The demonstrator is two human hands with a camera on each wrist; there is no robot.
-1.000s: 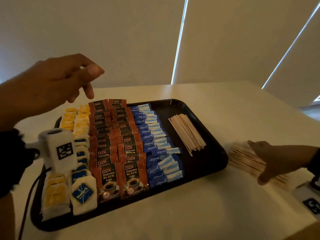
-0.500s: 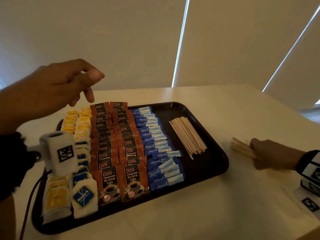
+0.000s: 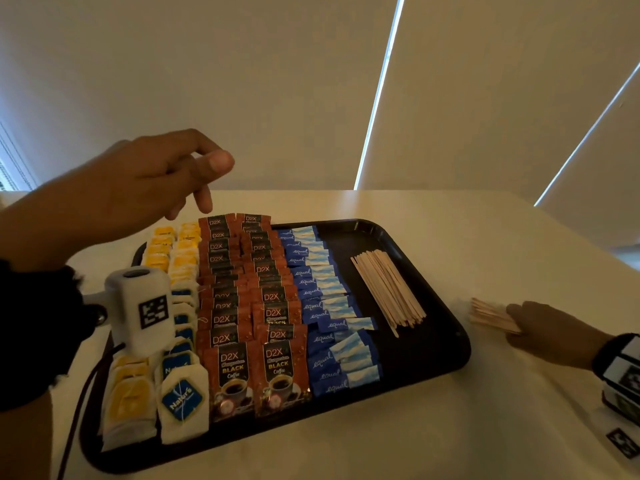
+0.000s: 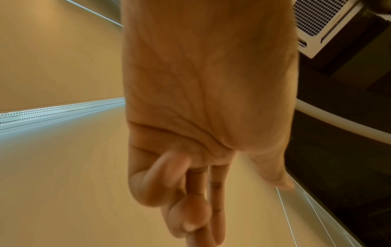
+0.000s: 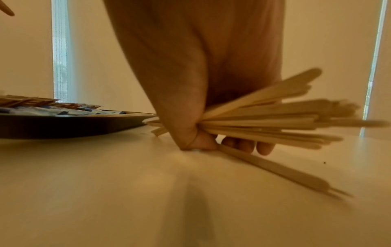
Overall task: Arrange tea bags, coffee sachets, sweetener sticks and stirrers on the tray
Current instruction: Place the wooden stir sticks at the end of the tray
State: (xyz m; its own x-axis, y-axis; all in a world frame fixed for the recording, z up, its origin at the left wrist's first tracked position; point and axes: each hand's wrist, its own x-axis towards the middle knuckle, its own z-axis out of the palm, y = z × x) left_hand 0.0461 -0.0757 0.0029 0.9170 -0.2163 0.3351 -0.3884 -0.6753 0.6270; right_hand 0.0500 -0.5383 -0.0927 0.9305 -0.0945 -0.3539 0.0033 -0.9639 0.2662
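A black tray point(image 3: 446, 355) holds rows of yellow and blue tea bags point(image 3: 180, 400), brown coffee sachets point(image 3: 235, 372), blue sweetener sticks point(image 3: 325, 306) and a pile of wooden stirrers point(image 3: 388, 289). My right hand point(image 3: 540, 327) is on the table just right of the tray and grips a bundle of stirrers point(image 3: 491, 315); in the right wrist view the bundle point(image 5: 264, 117) fans out between thumb and fingers, and one loose stirrer point(image 5: 275, 168) lies on the table. My left hand point(image 3: 166, 174) hovers above the tray's far left corner, fingers loosely curled, holding nothing.
The tray point(image 5: 74, 123) sits on a white table point(image 3: 381, 445) whose far and right edges are in view. A wrist camera housing point(image 3: 138, 306) covers part of the tea bags. Beige blinds point(image 3: 242, 81) fill the background.
My right hand has gathered the spread stirrers from the table into a bundle held in its fingers. My left hand has stayed raised over the tray's far left.
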